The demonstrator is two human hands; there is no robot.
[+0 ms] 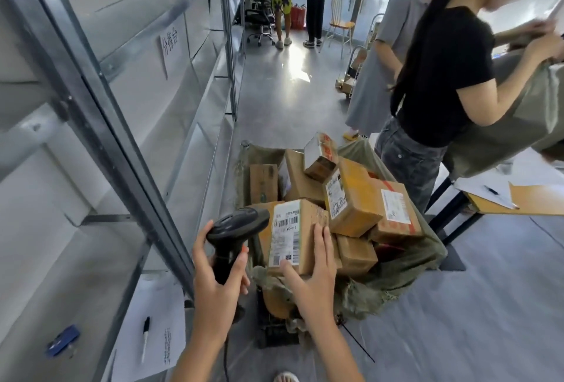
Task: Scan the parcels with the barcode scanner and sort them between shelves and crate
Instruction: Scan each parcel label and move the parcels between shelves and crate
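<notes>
The left hand (218, 271) grips the handle of a black barcode scanner (233, 230), fingers and thumb curled round it; the scanner head points to the right, just beside the label of a cardboard parcel (294, 233). The right hand (316, 268) holds this parcel at its near end: the thumb lies on the white shipping label (285, 232) and the fingers are laid along the right side of the box. The parcel is tilted, label up, at the near edge of a crate (276, 334) that is lined with a green-grey woven sack (406, 262). Inside the sack lie many other cardboard parcels (357, 195), piled one on another, most with labels.

At the left stand grey metal shelves (100, 113). On the lowest shelf near the front edge lie a sheet of paper (161, 329), a marker pen (145, 339) on it, and a small blue object (62, 340) further left.

To the right a person in a black T-shirt (442, 76) stands beside the crate and holds another sack (525, 113) over a table (518, 201).
</notes>
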